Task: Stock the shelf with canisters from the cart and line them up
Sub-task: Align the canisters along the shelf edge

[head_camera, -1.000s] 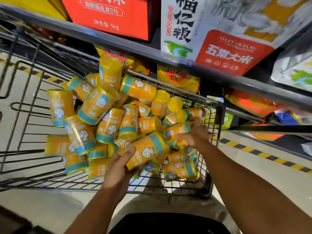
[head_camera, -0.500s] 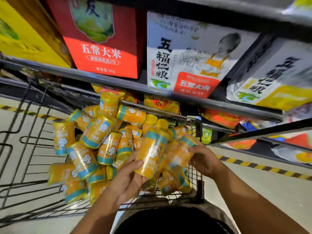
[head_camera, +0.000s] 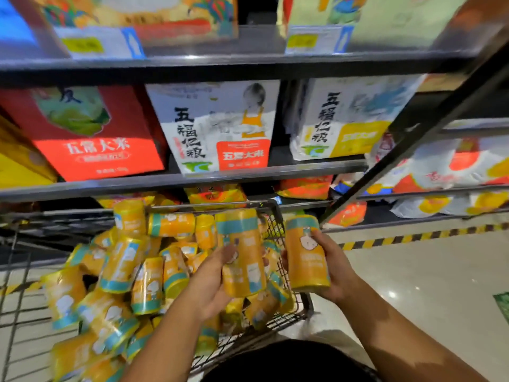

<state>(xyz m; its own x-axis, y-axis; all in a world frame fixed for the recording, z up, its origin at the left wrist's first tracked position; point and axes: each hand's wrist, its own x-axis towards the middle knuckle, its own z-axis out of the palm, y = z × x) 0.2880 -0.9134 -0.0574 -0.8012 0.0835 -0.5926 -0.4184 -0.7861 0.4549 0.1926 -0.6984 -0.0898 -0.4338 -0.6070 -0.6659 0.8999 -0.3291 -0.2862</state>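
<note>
Canisters (head_camera: pixel 121 268) heap the cart (head_camera: pixel 275 213), and with the left hand (head_camera: pixel 209 285) and right hand (head_camera: pixel 337 271) each wrapped round one at its right rim, lift both upright, probably to the blurred shelf (head_camera: pixel 192 180) behind the cart, labels out.

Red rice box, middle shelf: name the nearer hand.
Left. The left hand, gripping a yellow canister, is below and right of the red rice box; the right hand is farther right.
</note>
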